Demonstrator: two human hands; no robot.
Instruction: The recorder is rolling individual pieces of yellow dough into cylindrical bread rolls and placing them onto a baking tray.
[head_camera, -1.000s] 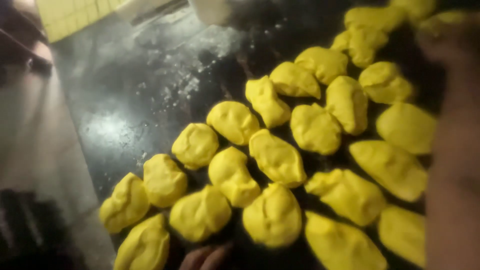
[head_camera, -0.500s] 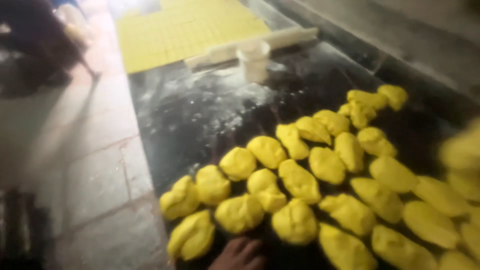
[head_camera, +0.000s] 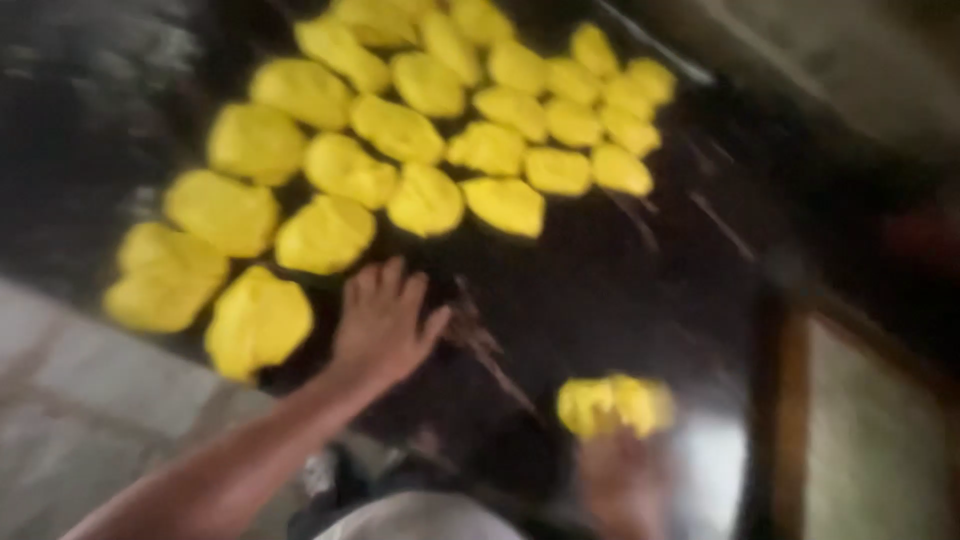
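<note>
The left hand is lying flat on the dark worktop, fingers released, beside yellow dough lumps. The blurred right hand is touching a separate dough piece; its grasp is unclear.

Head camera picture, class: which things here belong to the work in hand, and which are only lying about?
In the work:
- right hand, blurred, at a separate yellow dough lump
- left hand, flat on the dark worktop
- rows of yellow dough lumps

Lying about:
- pale floor slabs
- dark framed edge at right, unclear
</note>
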